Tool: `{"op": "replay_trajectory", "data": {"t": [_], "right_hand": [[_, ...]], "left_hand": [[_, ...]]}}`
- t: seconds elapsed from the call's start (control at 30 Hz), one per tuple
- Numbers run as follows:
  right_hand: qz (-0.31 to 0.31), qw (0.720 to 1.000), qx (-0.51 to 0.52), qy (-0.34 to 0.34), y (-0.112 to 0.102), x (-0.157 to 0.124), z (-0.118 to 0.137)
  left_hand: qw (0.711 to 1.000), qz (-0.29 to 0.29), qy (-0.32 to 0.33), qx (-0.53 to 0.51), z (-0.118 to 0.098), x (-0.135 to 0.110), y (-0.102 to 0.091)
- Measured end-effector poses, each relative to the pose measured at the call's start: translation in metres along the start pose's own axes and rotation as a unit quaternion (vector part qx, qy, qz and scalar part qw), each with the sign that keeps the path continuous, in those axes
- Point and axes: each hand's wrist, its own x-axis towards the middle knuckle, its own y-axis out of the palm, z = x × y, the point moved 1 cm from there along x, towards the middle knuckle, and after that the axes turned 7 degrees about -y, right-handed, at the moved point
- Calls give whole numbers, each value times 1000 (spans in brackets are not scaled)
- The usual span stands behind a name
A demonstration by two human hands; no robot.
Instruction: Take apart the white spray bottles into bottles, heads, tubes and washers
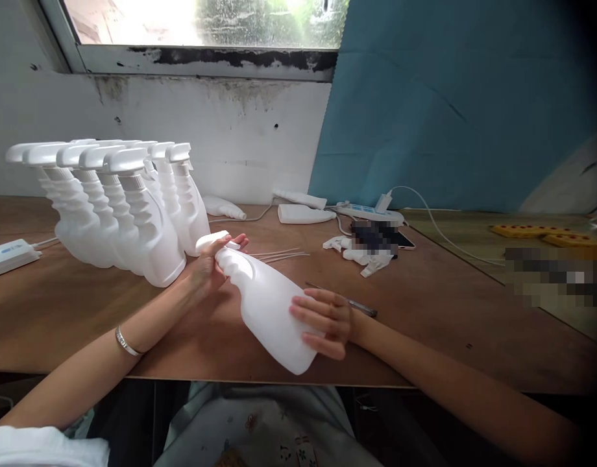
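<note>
Tilted above the front of the table is a white spray bottle with its trigger head at the upper left. My left hand is closed around the head and neck. Against the base at the lower right, my right hand presses with its fingers wrapped over the bottle's side; the thumb is hidden. Thin white tubes lie on the table behind the bottle. A slim metal tool rests partly behind my right hand.
Several upright white spray bottles stand at the left. Empty bottles lie near the wall. Loose trigger heads sit at the right by a blurred dark object and a power strip. Another power strip is far left.
</note>
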Motion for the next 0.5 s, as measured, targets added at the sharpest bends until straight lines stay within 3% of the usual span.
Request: {"op": "replay_trajectory", "data": {"t": [0.1,0.2,0.3,0.4,0.5], "right_hand": [[115,977,6,-181,7,-3,8],[130,968,-1,-215,11,1,21],[192,939,-1,-286,13,10,35],[155,923,7,-352,10,19,43],[141,928,6,-346,9,23,46]], "left_hand": [[999,27,29,3,-2,-2,1],[999,43,22,-8,-3,-5,2],[998,41,18,-34,-3,-7,3],[999,41,12,-16,-5,-11,5],[999,45,21,-6,-8,-16,11]]}}
